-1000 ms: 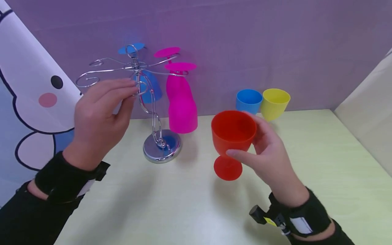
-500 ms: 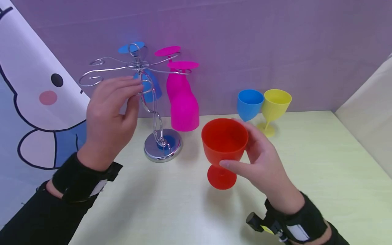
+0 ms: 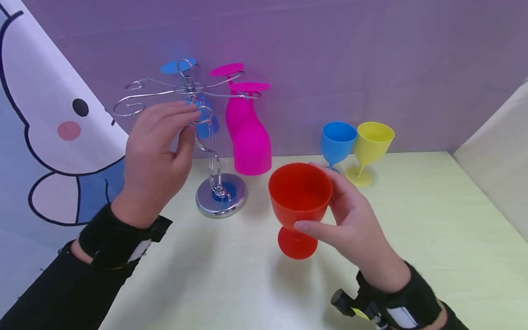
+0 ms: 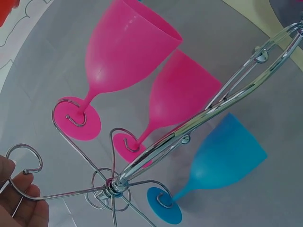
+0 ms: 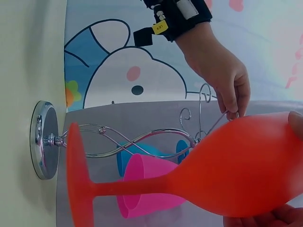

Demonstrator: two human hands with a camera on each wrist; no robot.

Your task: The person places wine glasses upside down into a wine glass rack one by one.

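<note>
My left hand (image 3: 161,158) pinches one curled hook (image 4: 23,193) of a chrome goblet rack (image 3: 221,196), which stands on a round base. Upside down from other hooks hang two pink goblets (image 4: 130,49) and a blue goblet (image 4: 222,153), held by their feet. A red goblet (image 3: 298,195) is upright in my right hand (image 3: 359,229), which grips its bowl with the thumb in front and fingers behind. Its foot appears raised above the table, in front and to the right of the rack. In the right wrist view, the red goblet (image 5: 227,165) partly covers the hanging goblets.
Upright at the back right stand a blue goblet (image 3: 338,140) and a yellow goblet (image 3: 371,142), side by side on the pale table (image 3: 433,220). A purple-grey backdrop (image 3: 330,59) rises behind, and a cartoon-printed sheet (image 3: 53,105) lies at the left.
The red goblet has come nearer to me and slightly left in my right hand. My left hand stays on the hook, and the view has shifted a little.
</note>
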